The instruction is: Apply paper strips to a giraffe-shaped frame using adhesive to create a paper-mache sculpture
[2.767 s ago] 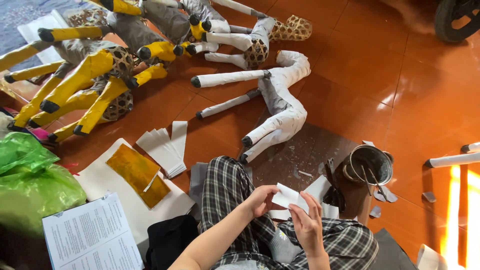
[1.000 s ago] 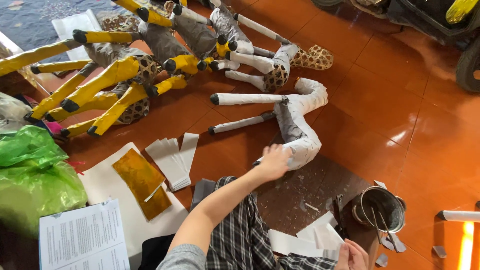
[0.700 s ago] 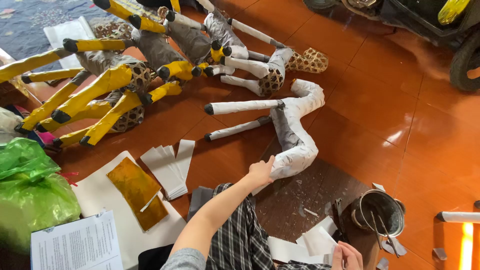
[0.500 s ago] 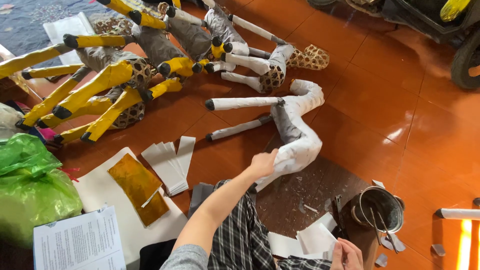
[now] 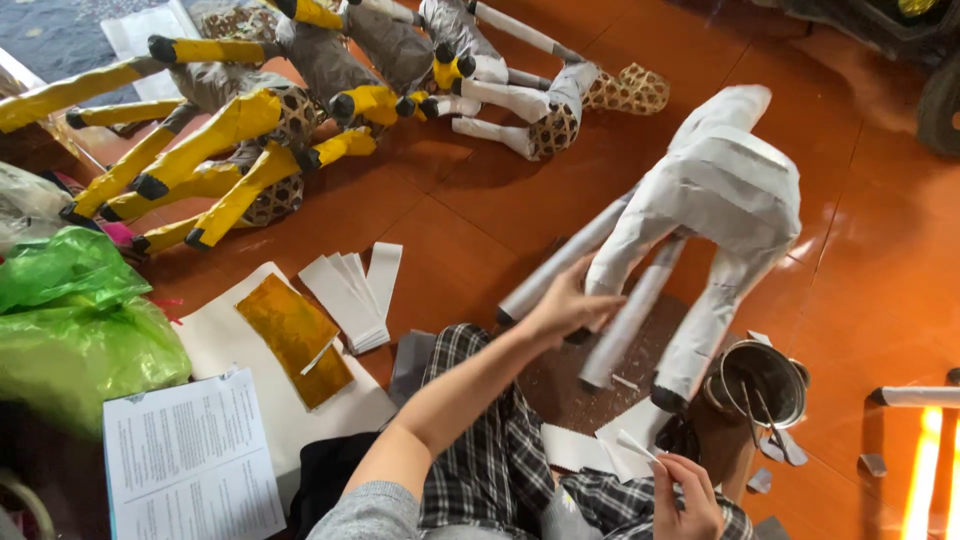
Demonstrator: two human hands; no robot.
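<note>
Left hand (image 5: 570, 305) fingers hidden behind white figure's leg (image 5: 640, 305), head cropped

We see the left hand (image 5: 568, 308) gripping one leg of a white paper-wrapped four-legged animal figure (image 5: 715, 195), lifted off the orange tiled floor (image 5: 470, 225). The right hand (image 5: 684, 495) pinches a small white paper strip (image 5: 636, 446) near a round metal tin (image 5: 756, 380). Yellow-painted figures (image 5: 230, 130) lie well apart, beside a green plastic bag (image 5: 75, 320).

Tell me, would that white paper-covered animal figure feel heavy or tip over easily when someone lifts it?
Probably light: the white animal figure is raised by the left hand alone, gripping one leg. Likely stiff, since its long tube legs stay straight while tilted. It may tip easily, being tall on thin legs with small feet.
</note>
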